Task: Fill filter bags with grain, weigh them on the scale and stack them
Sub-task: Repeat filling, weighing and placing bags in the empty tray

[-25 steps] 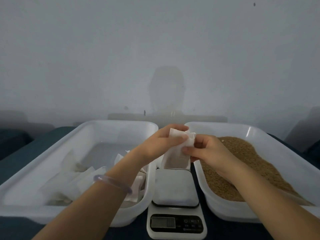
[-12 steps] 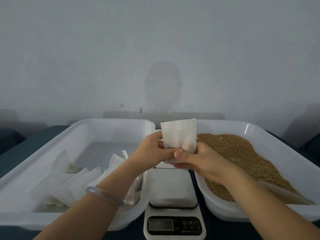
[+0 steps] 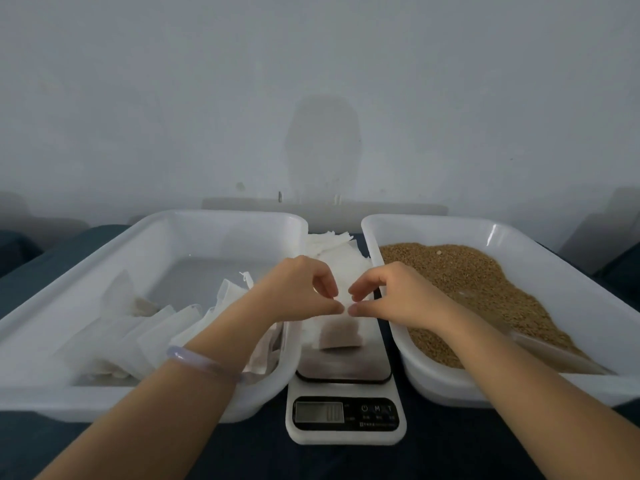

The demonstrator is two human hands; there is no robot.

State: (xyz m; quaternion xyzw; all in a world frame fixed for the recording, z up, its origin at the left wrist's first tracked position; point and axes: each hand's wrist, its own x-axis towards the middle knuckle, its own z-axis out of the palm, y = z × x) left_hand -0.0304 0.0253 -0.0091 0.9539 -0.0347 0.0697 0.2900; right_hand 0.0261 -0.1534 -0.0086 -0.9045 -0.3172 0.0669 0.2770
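A white filter bag (image 3: 341,336) with grain showing dark in its lower part stands on the steel platform of the small white kitchen scale (image 3: 343,367). My left hand (image 3: 298,292) and my right hand (image 3: 391,294) meet above it. Thumb and fingers of each pinch the bag's top edge from either side. The left white tray (image 3: 104,271) holds several filled bags (image 3: 138,337) leaning in a row. Brown grain (image 3: 478,289) is heaped in the right white tray (image 3: 554,244).
A pile of empty white filter bags (image 3: 334,247) lies behind the scale, between the two trays. A translucent scoop-like piece (image 3: 554,355) lies in the grain near the tray's front. Everything stands on a dark blue table (image 3: 450,455) against a pale wall.
Both hands have come down with the bag from in front of the trays' far rims to the scale platform. They have shifted from its sides to its top edge.
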